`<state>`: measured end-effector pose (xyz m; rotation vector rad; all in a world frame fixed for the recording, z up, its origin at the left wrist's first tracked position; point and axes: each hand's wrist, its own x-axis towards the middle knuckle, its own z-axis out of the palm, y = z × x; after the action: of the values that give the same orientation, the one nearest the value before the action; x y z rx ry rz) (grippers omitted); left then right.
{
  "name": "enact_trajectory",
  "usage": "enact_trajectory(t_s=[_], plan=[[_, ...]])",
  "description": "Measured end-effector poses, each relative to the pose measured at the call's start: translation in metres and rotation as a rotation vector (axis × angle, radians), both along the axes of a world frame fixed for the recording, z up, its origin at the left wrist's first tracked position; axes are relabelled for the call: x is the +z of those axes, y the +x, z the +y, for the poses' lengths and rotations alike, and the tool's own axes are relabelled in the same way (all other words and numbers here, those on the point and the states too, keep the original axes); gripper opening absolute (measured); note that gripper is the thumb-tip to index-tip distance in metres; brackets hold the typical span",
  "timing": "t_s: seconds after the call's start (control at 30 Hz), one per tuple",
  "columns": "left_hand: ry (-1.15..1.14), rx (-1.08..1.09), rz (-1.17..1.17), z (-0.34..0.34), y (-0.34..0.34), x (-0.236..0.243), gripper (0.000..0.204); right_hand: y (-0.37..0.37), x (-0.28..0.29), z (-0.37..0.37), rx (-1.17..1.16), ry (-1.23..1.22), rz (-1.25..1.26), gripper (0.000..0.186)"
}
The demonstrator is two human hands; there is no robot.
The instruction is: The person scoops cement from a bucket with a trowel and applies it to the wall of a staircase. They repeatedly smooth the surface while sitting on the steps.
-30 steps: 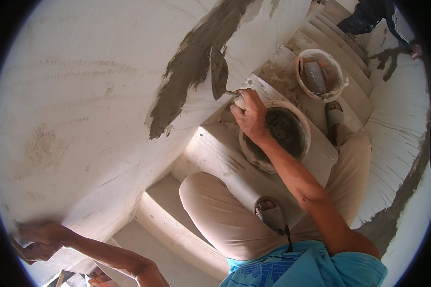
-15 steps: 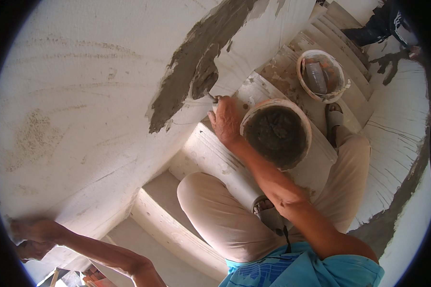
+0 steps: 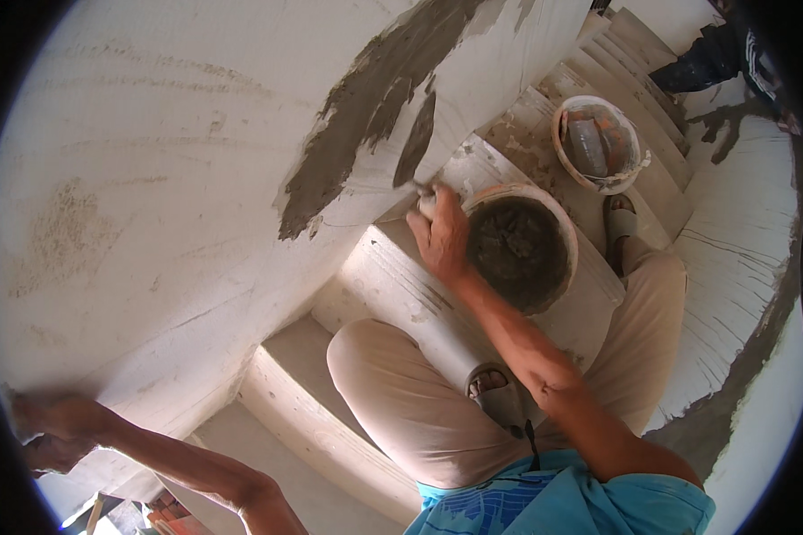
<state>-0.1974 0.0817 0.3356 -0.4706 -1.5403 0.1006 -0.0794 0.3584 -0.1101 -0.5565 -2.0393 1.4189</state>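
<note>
My right hand (image 3: pixel 443 234) is closed round the handle of a trowel (image 3: pixel 417 138). The narrow, leaf-shaped blade is coated in grey mortar and points up along the white wall, just right of the wet mortar patch (image 3: pixel 343 143). Whether the blade touches the wall I cannot tell. Just right of that hand stands a round bucket of dark mortar (image 3: pixel 519 254) on a stair step. My left hand (image 3: pixel 58 432) is at the far left rim beside the wall; its fingers are blurred and partly dark, so any grip is unclear.
A second bucket (image 3: pixel 598 111) with a grey block and reddish pieces stands higher on the stairs (image 3: pixel 366 276). My sandalled feet (image 3: pixel 500 392) rest on the steps. Another person's dark-clad leg (image 3: pixel 700 62) shows at the upper right. Brick-red pieces (image 3: pixel 165 508) lie at lower left.
My right hand and the trowel have moved right and slightly down, off the mortar patch toward the mortar bucket. My left hand has shifted slightly toward the left rim.
</note>
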Motion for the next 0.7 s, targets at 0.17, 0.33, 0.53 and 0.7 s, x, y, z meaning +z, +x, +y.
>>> enact_trajectory(t_s=[0.17,0.33,0.53,0.7], plan=[[0.025,-0.019,-0.041,-0.007,-0.002,0.002,0.046,-0.033,0.007,0.023,0.006,0.091,0.035,0.044],[0.054,-0.046,-0.098,-0.015,-0.004,0.004,0.047,-0.021,-0.008,0.004,0.106,0.221,-0.026,0.041],[0.091,-0.075,-0.182,-0.026,-0.008,0.005,0.047,0.010,-0.020,-0.009,0.216,0.179,0.009,0.044],[0.114,-0.101,-0.244,-0.041,-0.011,0.008,0.048,-0.017,-0.002,0.013,0.010,0.103,0.044,0.044]])
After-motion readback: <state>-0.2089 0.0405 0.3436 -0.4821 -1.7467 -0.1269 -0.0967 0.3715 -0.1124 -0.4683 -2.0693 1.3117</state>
